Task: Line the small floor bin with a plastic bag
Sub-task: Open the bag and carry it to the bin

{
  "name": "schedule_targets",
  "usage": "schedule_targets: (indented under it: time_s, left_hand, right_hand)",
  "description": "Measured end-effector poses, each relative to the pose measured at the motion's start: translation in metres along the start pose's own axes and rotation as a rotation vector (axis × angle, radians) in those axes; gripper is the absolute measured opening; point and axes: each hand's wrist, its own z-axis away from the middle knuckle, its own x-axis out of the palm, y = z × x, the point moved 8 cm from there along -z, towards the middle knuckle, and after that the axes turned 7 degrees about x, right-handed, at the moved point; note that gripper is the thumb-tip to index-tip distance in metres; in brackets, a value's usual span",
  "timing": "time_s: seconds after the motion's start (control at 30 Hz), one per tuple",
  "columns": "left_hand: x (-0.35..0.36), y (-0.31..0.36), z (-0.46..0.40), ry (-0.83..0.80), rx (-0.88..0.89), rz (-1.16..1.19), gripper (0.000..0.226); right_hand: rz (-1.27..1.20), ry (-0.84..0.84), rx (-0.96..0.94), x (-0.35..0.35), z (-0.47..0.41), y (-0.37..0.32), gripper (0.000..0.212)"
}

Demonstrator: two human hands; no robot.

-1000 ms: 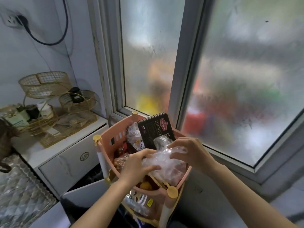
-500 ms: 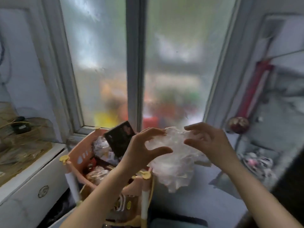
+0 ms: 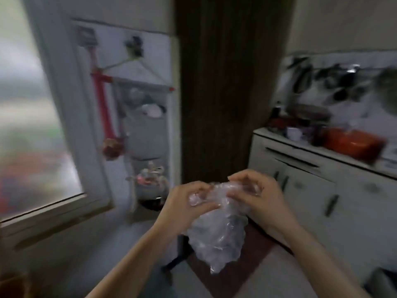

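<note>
1. While we are standing before a dark wooden door, we are holding a crumpled clear plastic bag at chest height.
2. We are pinching its top with our left hand and right hand, close together.
3. A white counter is standing on the right.

The room is dim. Soft light comes in through the foggy window on the left. Everything looks smeared, most of all the counter on the right. The dark curtain is murky. Lines bend near the edges.
</note>
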Motion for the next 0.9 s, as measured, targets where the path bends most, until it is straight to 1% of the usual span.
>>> schedule_targets:
  time_s: [0.1,0.2,0.3,0.37,0.43,0.47,0.5,0.57,0.63,0.67,0.7,0.8,0.9]
  left_hand:
    - [0.091,0.02,-0.033,-0.047,0.014,0.104,0.013]
    - [0.182,0.041,-0.062,-0.078,-0.007,0.229,0.012]
    - [0.269,0.067,-0.085,-0.116,-0.021,0.352,0.014]
    - [0.326,0.088,-0.097,-0.193,-0.005,0.416,0.014]
    - [0.384,0.109,-0.108,-0.329,-0.001,0.448,0.014]
    - [0.412,0.119,-0.112,-0.408,-0.001,0.457,0.017]
    - [0.438,0.129,-0.115,-0.483,-0.004,0.468,0.026]
    - [0.487,0.151,-0.123,-0.622,0.009,0.51,0.052]
    - [0.538,0.177,-0.127,-0.788,0.07,0.537,0.075]
    - [0.564,0.19,-0.128,-0.863,0.109,0.529,0.083]
    - [0.589,0.204,-0.128,-0.913,0.151,0.513,0.086]
    - [0.661,0.24,-0.132,-0.964,0.241,0.512,0.079]
    - [0.724,0.266,-0.147,-0.945,0.273,0.574,0.054]
  right_hand:
    - [0.05,0.126,0.058,-0.095,0.025,0.034,0.032]
    - [0.04,0.231,0.14,-0.191,0.053,0.069,0.03]
    - [0.111,0.335,0.199,-0.282,0.082,0.099,0.025]
    - [0.162,0.418,0.246,-0.336,0.102,0.117,0.02]
    - [0.196,0.504,0.286,-0.386,0.124,0.133,0.016]
    - [0.213,0.537,0.308,-0.407,0.135,0.141,0.015]
    - [0.24,0.564,0.333,-0.427,0.145,0.148,0.015]
    - [0.285,0.621,0.369,-0.461,0.165,0.16,0.017]
    - [0.292,0.685,0.391,-0.491,0.184,0.172,0.02]
    - [0.292,0.718,0.403,-0.505,0.193,0.178,0.021]
    - [0.294,0.754,0.413,-0.519,0.201,0.183,0.023]
    - [0.315,0.866,0.436,-0.563,0.222,0.198,0.027]
    - [0.356,0.976,0.467,-0.613,0.24,0.214,0.03]
